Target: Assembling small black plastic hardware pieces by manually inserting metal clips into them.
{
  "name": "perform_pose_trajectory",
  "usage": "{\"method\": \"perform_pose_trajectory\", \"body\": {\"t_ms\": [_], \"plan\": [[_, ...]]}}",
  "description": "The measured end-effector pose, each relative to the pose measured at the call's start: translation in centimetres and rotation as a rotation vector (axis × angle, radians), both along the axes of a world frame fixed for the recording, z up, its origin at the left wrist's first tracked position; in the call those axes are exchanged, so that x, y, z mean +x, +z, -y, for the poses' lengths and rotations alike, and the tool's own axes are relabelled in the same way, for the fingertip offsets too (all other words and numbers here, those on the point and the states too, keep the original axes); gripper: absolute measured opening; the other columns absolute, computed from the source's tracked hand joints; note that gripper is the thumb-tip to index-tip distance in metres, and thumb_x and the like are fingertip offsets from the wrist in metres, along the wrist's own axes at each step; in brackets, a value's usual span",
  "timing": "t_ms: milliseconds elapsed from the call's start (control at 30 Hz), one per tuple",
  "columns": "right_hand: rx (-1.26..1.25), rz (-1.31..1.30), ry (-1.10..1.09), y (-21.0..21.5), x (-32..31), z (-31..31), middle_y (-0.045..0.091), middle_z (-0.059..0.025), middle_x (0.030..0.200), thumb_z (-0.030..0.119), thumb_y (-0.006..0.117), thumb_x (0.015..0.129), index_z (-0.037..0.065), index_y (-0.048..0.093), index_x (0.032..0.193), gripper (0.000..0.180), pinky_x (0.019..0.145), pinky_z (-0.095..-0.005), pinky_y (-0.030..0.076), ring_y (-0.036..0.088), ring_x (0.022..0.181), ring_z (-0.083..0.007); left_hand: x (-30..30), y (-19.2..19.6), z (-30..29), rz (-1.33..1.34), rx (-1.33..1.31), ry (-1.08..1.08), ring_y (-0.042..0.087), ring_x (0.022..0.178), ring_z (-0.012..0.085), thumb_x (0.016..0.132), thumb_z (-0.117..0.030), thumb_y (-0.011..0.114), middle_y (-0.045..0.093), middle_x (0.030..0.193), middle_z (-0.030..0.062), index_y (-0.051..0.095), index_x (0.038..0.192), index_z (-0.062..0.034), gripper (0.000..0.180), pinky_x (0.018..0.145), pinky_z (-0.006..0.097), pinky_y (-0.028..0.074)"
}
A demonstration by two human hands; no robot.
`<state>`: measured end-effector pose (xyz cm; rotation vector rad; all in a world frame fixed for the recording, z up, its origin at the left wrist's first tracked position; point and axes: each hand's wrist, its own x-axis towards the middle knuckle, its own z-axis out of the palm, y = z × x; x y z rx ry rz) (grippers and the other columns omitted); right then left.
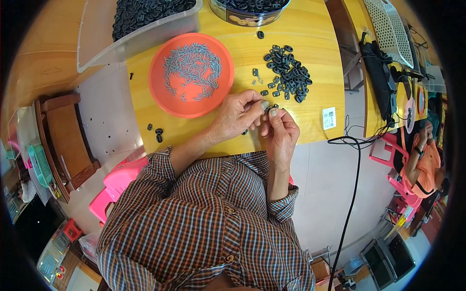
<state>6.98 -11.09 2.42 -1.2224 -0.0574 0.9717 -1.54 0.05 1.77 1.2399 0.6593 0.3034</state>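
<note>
Part (266,111) sits between both hands' fingertips. Right hand (281,135) pinches it, thumb uppermost; left hand (235,115) pinched closed on its left side, can't tell if a screw is in there too. Looks light, stiff, hard to break, maybe slick; best held by the outer edges, holes uncovered. Pile (292,76) just beyond the grip, dish (159,92) left of it.

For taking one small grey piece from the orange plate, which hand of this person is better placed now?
Probably the left hand: it is close beside the rim of the orange plate, while the right hand is farther off and seems to hold a small black piece.
</note>
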Motion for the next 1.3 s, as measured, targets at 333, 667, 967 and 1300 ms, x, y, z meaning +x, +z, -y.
{"method": "perform_pose_trajectory", "body": {"t_ms": [333, 667, 967, 1300], "plan": [[-0.006, 0.044, 0.027, 0.1, 0.1, 0.3, 0.057, -0.0032, 0.071, 0.014, 0.056, 0.093, 0.001, 0.058, 0.089, 0.014, 0.050, -0.0191, 0.036, 0.047, 0.055, -0.0069, 0.0, -0.1, 0.2, -0.011, -0.004, -0.016, 0.053, 0.052, 0.0043, 0.094, -0.016, 0.053, 0.057, 0.063, 0.0001, 0.059, 0.095, 0.0004, 0.017, 0.047, 0.018, 0.044], [-0.003, 0.041, -0.012, 0.2, 0.5, 0.3, 0.055, 0.0007, 0.066, 0.014, 0.056, 0.093, 0.001, 0.058, 0.087, 0.015, 0.048, -0.0173, 0.032, 0.044, 0.053, -0.0033, 0.6, 0.5, 0.2, -0.019, -0.012, -0.036, 0.053, 0.052, 0.0049, 0.093, -0.014, 0.054, 0.058, 0.064, 0.0012, 0.058, 0.096, 0.0014, 0.016, 0.047, 0.019, 0.045], [-0.014, 0.064, -0.088, -0.8, 1.2, 0.7, 0.054, 0.0000, 0.064, 0.014, 0.058, 0.092, 0.001, 0.058, 0.086, 0.014, 0.047, -0.0184, 0.033, 0.043, 0.050, -0.0048, 1.2, 0.8, 0.4, -0.032, -0.037, -0.107, 0.054, 0.055, 0.0045, 0.093, -0.013, 0.055, 0.057, 0.067, 0.0004, 0.058, 0.097, 0.0015, 0.016, 0.048, 0.019, 0.045], [0.077, 0.084, -0.114, -0.9, 1.1, 0.3, 0.054, -0.0004, 0.063, 0.009, 0.057, 0.092, 0.002, 0.058, 0.087, 0.008, 0.048, -0.0189, 0.035, 0.044, 0.051, -0.0062, 1.1, -0.1, 0.7, -0.003, -0.100, -0.107, 0.053, 0.059, 0.0042, 0.093, -0.014, 0.057, 0.057, 0.072, -0.0002, 0.057, 0.100, 0.0001, 0.016, 0.050, 0.019, 0.044]]}}
